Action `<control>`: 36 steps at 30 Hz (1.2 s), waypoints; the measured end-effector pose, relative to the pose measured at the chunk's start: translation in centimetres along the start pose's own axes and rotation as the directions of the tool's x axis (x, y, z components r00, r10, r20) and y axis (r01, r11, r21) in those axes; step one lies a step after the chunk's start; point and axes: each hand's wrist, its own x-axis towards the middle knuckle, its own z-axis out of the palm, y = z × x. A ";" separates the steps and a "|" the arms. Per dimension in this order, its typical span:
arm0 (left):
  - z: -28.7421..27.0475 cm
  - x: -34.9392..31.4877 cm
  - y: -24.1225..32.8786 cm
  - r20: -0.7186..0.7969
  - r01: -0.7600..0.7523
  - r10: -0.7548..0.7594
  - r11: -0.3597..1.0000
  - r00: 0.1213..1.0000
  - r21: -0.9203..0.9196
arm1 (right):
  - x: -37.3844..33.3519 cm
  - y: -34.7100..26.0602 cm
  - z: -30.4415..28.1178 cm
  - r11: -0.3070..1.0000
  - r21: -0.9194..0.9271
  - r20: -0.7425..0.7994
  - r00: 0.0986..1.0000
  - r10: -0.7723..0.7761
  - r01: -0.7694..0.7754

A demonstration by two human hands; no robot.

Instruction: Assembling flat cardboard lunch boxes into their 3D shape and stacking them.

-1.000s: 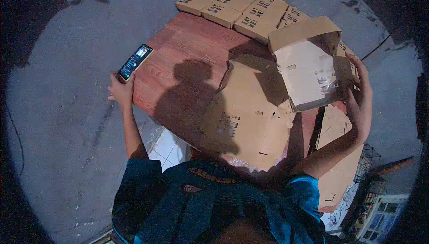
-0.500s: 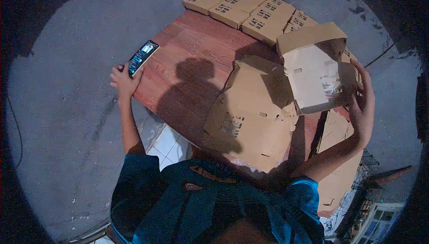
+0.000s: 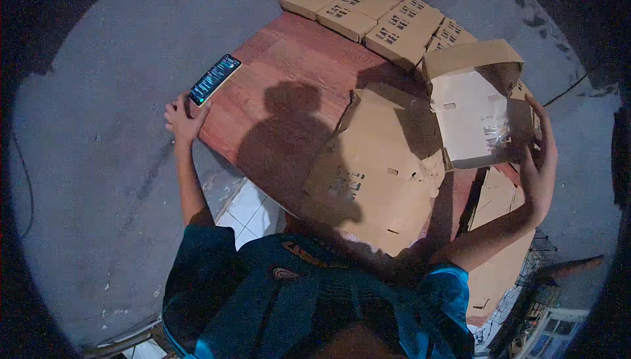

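Observation:
My left hand (image 3: 185, 120) is at the table's left edge, closed around the lower end of a smartphone (image 3: 215, 80) with a lit screen. The thumb is on one side of it and the fingers are on the other. On the right, my right hand (image 3: 540, 175) grips the side wall of an open cardboard box (image 3: 468, 117). Its inside is pale, and a shiny clear patch shows in its panel. A flattened brown cardboard piece (image 3: 374, 191) with slots and black print lies beside the box, partly under my shadow.
Several closed brown boxes (image 3: 348, 4) line the far edge of the reddish wood-look table (image 3: 289, 57). More flat cardboard (image 3: 493, 260) lies by my right forearm. White floor tiles (image 3: 253, 214) show below the table, and a wire rack (image 3: 542, 247) stands at lower right.
The view has shifted a little, so the table and boxes sit slightly further right. The phone's screen shows different content. Both hands keep their grips.

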 end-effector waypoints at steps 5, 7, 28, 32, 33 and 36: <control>-0.3 -0.2 0.3 -0.022 -0.046 0.047 0.998 0.999 0.036 | 0.2 0.8 -0.2 0.998 0.043 0.008 0.999 -0.051 0.051; -0.6 -0.1 0.5 -0.015 -0.054 0.054 0.998 0.998 0.042 | 0.2 0.8 -0.3 0.993 -0.036 -0.005 0.994 -0.111 0.111; -1.1 1.0 0.8 0.026 -0.145 0.143 0.988 0.989 0.053 | -0.3 -0.5 -0.4 0.996 -0.029 -0.022 0.996 -0.083 0.083; -0.9 1.4 1.6 0.036 -0.177 0.176 0.983 0.984 0.046 | -0.3 -0.3 -0.3 0.999 0.048 -0.015 1.000 0.003 -0.002; -0.8 1.5 1.7 0.015 -0.186 0.186 0.982 0.982 0.040 | -0.3 -0.2 -0.3 0.999 -0.024 -0.027 0.999 -0.022 0.022; -0.3 1.7 1.9 0.012 -0.175 0.175 0.982 0.985 0.073 | -0.4 0.0 -0.4 0.996 -0.013 -0.042 0.996 -0.084 0.084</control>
